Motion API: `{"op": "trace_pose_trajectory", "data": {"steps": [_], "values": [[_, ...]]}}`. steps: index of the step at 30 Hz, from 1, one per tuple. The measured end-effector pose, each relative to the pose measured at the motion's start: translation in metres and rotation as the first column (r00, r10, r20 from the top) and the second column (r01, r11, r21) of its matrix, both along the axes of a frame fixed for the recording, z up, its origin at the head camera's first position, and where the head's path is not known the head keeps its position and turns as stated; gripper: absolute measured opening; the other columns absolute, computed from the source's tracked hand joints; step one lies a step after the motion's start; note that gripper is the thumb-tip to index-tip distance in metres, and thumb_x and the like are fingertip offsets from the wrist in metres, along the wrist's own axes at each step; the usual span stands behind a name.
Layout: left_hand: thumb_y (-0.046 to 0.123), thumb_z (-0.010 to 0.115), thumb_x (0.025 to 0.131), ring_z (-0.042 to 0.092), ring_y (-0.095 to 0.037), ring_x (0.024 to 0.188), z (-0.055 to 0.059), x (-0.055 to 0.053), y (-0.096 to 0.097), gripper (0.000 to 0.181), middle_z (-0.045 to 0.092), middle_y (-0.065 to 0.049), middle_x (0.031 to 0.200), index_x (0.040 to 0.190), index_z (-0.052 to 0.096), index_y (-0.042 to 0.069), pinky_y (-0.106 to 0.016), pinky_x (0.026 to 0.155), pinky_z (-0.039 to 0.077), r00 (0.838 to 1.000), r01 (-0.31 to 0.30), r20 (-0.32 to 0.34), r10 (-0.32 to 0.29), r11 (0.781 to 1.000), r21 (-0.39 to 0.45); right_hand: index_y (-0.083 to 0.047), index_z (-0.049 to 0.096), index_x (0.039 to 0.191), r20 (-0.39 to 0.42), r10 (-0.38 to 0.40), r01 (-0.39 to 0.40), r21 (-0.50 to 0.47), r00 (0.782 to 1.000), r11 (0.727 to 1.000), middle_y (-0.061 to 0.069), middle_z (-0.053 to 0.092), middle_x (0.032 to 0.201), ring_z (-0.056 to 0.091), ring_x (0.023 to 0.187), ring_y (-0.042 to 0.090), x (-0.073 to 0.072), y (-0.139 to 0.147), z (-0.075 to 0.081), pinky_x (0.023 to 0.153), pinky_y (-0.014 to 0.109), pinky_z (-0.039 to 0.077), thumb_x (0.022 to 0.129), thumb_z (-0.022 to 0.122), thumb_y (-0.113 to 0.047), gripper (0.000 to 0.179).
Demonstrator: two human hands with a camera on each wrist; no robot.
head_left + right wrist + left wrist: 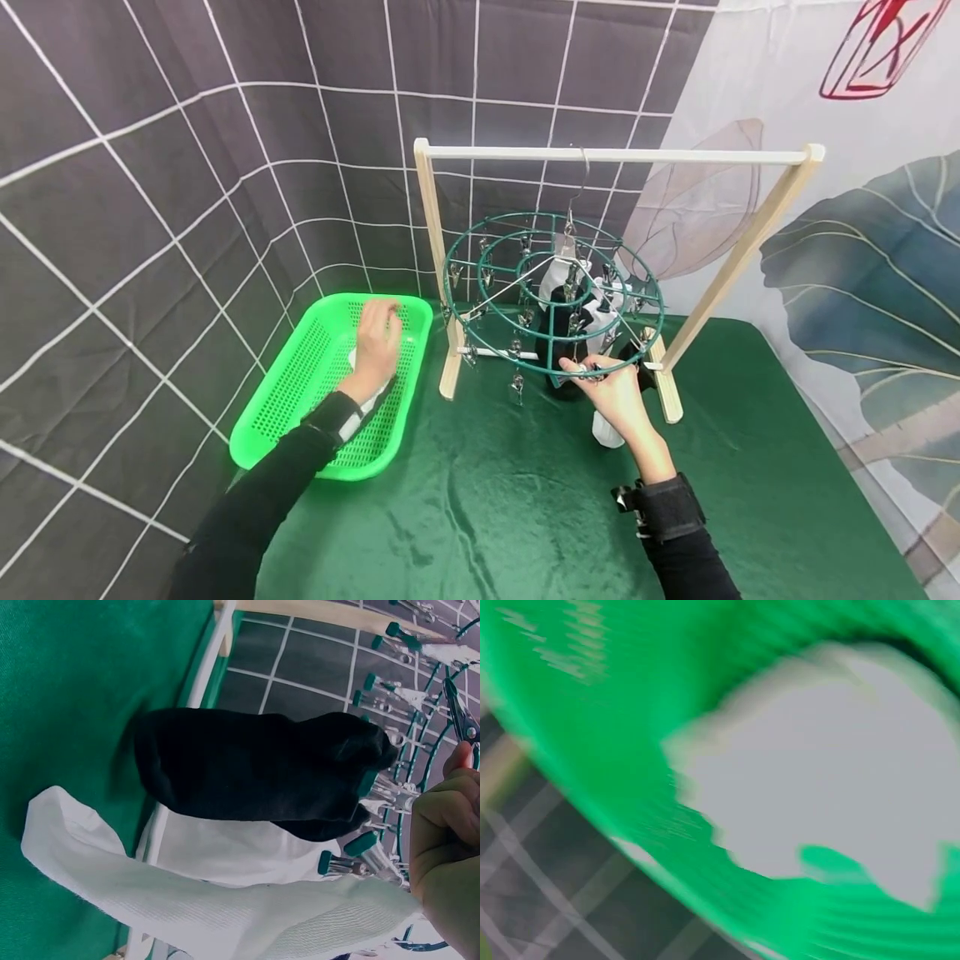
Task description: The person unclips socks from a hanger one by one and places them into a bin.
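In the head view my left hand (375, 343) is over the green basket (255, 429), fingers bent. A white cloth piece, apparently a sock (832, 772), is blurred in the left wrist view; whether the hand grips it is hidden. At the near rim of a round green drying hanger (487, 354), my right hand (611, 392) pinches a metal clip (466, 724) with a green tip. Beside that hand hang a black sock (247, 765) and a white sock (210, 907), with more white cloth (225, 844) behind them.
The hanger hooks onto the white bar (615, 155) of a wooden rack (750, 250), which stands on a green-covered table (525, 517). Several empty clips dangle from its rings. A grey grid-patterned cloth (330, 50) hangs behind and at the left.
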State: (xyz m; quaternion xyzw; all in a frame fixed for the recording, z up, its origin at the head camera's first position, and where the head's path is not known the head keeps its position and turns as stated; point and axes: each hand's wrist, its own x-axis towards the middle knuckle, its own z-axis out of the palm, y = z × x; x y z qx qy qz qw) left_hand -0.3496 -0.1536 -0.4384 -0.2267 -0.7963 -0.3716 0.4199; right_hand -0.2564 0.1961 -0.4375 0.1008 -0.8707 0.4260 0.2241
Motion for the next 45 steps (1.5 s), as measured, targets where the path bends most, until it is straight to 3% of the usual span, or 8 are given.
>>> {"op": "trace_pose_trajectory", "data": {"steps": [5,9,12,17,28,36,42,45], "values": [[-0.004,0.04,0.086,0.053,-0.035,0.092,0.027,0.022,0.056,0.02,0.058,-0.021,0.094,0.095,0.057,-0.009,-0.039,0.088,0.044,0.936,0.216,-0.302,-0.181,0.973,0.084,-0.013,0.044,0.054,-0.009,-0.001,0.001,-0.001,1.0,1.0,-0.007,0.032,0.049,0.028,0.044,0.008,-0.001,-0.003,0.001,0.046,0.026,0.026,0.084,0.073,-0.031,0.045],[-0.003,0.041,0.082,0.057,-0.033,0.089,0.04,0.039,0.086,0.022,0.06,-0.019,0.091,0.095,0.059,-0.007,-0.039,0.087,0.047,0.843,0.329,-0.426,-0.328,0.941,-0.074,-0.013,0.041,0.054,0.0,0.008,-0.008,-0.021,1.0,1.0,-0.007,0.029,0.049,0.026,0.043,0.007,0.0,-0.006,0.002,0.047,0.026,0.025,0.084,0.073,-0.031,0.047],[0.0,0.043,0.083,0.059,-0.029,0.081,0.045,0.05,0.1,0.021,0.061,-0.015,0.085,0.093,0.061,-0.005,-0.037,0.08,0.051,0.813,0.322,-0.436,-0.387,0.921,-0.217,-0.013,0.045,0.055,0.007,0.013,-0.013,-0.021,1.0,1.0,-0.007,0.034,0.048,0.029,0.044,0.008,0.0,-0.008,0.001,0.047,0.026,0.026,0.084,0.073,-0.031,0.044],[0.006,0.045,0.086,0.051,-0.018,0.061,0.044,0.059,0.111,0.018,0.057,-0.005,0.069,0.081,0.062,0.001,-0.028,0.059,0.044,0.858,0.256,-0.342,-0.382,0.897,-0.36,-0.014,0.05,0.055,0.013,-0.001,0.001,-0.031,1.0,1.0,-0.008,0.038,0.048,0.031,0.045,0.009,0.001,-0.009,0.002,0.046,0.027,0.027,0.084,0.072,-0.034,0.041],[0.012,0.048,0.092,0.042,-0.016,0.051,0.041,0.048,0.111,0.031,0.041,0.002,0.054,0.062,0.047,0.01,-0.03,0.055,0.036,0.916,0.141,-0.306,-0.257,0.925,-0.354,-0.019,0.071,0.08,0.133,0.024,-0.025,0.012,0.991,1.0,-0.007,0.065,0.07,0.054,0.059,0.008,0.019,-0.009,0.008,0.056,0.025,0.043,0.08,0.074,-0.041,0.022],[0.013,0.044,0.097,0.037,-0.015,0.047,0.039,0.037,0.105,0.042,0.038,0.002,0.048,0.055,0.044,0.011,-0.028,0.051,0.034,0.929,0.143,-0.283,-0.24,0.935,-0.325,-0.011,0.068,0.11,0.322,0.316,-0.307,-0.08,0.893,0.948,0.005,0.071,0.084,0.066,0.066,0.014,0.05,0.016,0.025,0.055,0.031,0.053,0.085,0.072,-0.027,0.03],[0.015,0.042,0.098,0.038,-0.016,0.047,0.041,0.034,0.103,0.044,0.039,0.002,0.048,0.054,0.045,0.011,-0.03,0.052,0.037,0.945,0.155,-0.231,-0.232,0.939,-0.307,-0.003,0.065,0.087,0.257,0.044,-0.013,-0.124,0.966,0.992,0.005,0.062,0.065,0.058,0.051,0.017,0.055,0.042,0.029,0.048,0.028,0.049,0.085,0.072,-0.023,0.021],[0.016,0.04,0.099,0.039,-0.016,0.048,0.04,0.033,0.102,0.045,0.04,0.002,0.049,0.055,0.047,0.012,-0.03,0.054,0.039,0.949,0.161,-0.213,-0.231,0.94,-0.299,-0.004,0.062,0.098,0.245,0.018,-0.008,-0.042,0.969,0.999,0.004,0.059,0.073,0.055,0.051,0.014,0.05,0.046,0.026,0.046,0.026,0.045,0.086,0.072,-0.024,0.025]]}}
